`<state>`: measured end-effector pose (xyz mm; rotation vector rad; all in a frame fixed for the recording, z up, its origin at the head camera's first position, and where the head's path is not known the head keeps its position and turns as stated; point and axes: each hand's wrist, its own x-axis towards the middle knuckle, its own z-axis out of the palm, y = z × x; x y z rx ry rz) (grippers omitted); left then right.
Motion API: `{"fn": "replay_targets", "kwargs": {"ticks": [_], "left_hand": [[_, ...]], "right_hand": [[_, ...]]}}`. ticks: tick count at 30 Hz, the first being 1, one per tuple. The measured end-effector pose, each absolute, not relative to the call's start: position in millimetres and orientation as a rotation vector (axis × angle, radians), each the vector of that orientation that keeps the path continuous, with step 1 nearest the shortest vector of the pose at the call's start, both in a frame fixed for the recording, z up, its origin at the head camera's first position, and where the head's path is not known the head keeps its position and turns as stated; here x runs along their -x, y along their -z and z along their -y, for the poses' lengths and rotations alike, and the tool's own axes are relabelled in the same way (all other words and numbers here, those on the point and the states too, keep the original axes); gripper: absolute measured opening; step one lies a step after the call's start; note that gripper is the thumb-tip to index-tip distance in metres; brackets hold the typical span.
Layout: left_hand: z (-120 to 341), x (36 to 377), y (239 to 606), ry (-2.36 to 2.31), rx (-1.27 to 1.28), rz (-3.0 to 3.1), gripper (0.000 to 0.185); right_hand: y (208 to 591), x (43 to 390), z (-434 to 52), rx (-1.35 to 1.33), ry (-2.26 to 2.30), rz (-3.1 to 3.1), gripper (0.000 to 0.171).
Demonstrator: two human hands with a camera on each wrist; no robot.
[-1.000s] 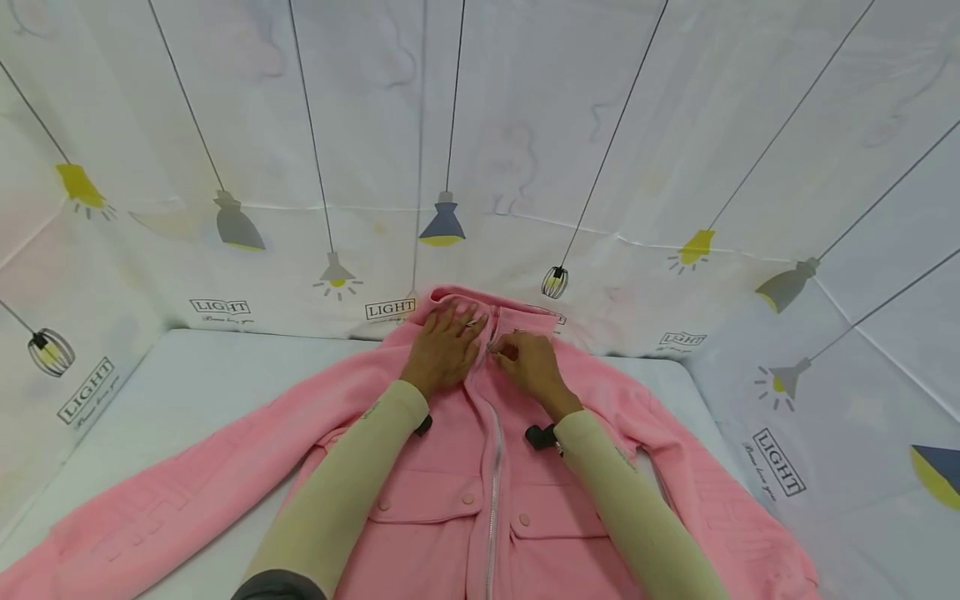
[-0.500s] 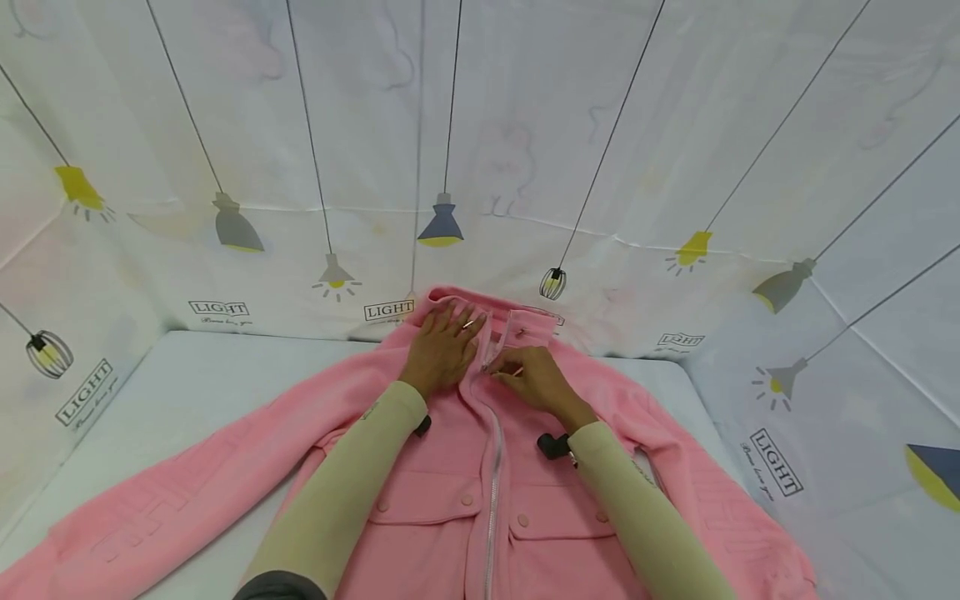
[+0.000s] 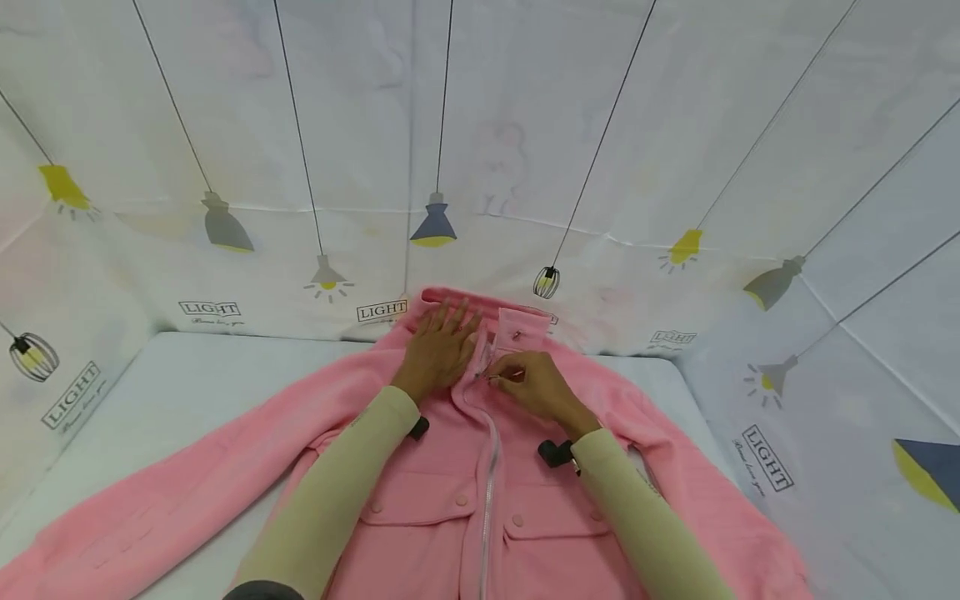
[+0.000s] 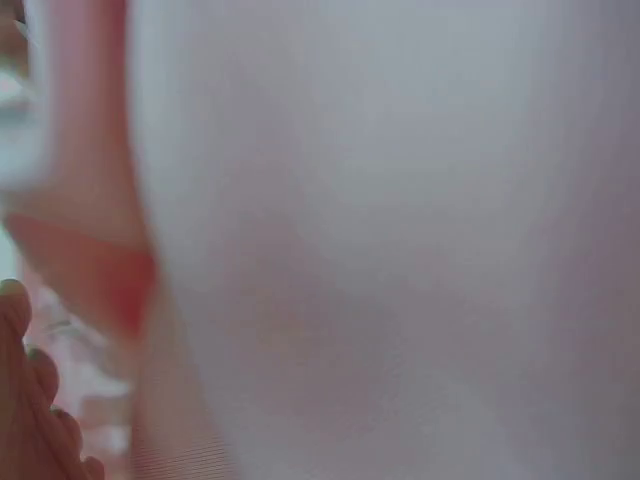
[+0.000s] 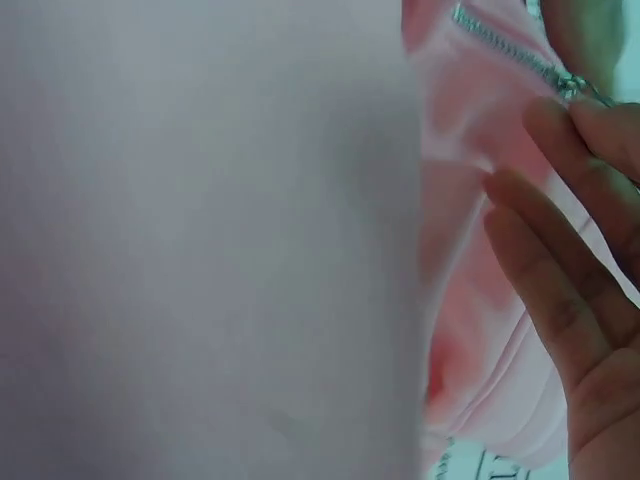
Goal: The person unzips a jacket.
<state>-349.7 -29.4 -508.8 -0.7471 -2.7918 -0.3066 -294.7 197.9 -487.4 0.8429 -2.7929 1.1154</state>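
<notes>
A pink jacket [image 3: 420, 492] lies front up, with flap pockets on both sides of a metal zipper [image 3: 488, 492]. My left hand [image 3: 437, 350] rests flat on the left side of its collar, fingers spread and straight. Just below the collar, my right hand [image 3: 532, 383] pinches the zipper pull [image 5: 572, 88] between thumb and index finger. Bare teeth show beside the slider in the right wrist view, where the other fingers [image 5: 545, 285] reach out loosely. The right collar flap [image 3: 525, 323] stands apart from the left side, a small snap visible on it. Pale blur fills most of the left wrist view.
The jacket's sleeves spread left and right over a white table [image 3: 217, 375]. Behind the table hangs a white backdrop [image 3: 360, 167] printed with lamps. Dark wrist cameras [image 3: 555, 453] sit under both wrists.
My right hand has drawn the zipper pull a short way down, and the collar's edges have parted at the top. My left hand stays on the collar. The head view has shifted slightly.
</notes>
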Motion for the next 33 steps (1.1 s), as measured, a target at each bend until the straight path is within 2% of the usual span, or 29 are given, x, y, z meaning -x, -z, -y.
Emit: {"fn": "replay_targets", "kwargs": {"ticks": [5,15,23,33], "left_hand": [[39,326,498,0.300,0.833,2.767,0.056],[50,292,512,0.302,1.049,2.751,0.054],[55,289,517,0.233,1.037,2.773,0.056],[47,293,534,0.326,1.020,2.771,0.054]], "right_hand": [[494,307,-196,-0.682,-1.083,2.760,0.004],[497,335,-192,-0.560,-1.080,2.703,0.003],[486,325,-187,-0.607,-1.036,2.702,0.007],[505,311,-185,-0.698,-0.814,2.722,0.008]]}}
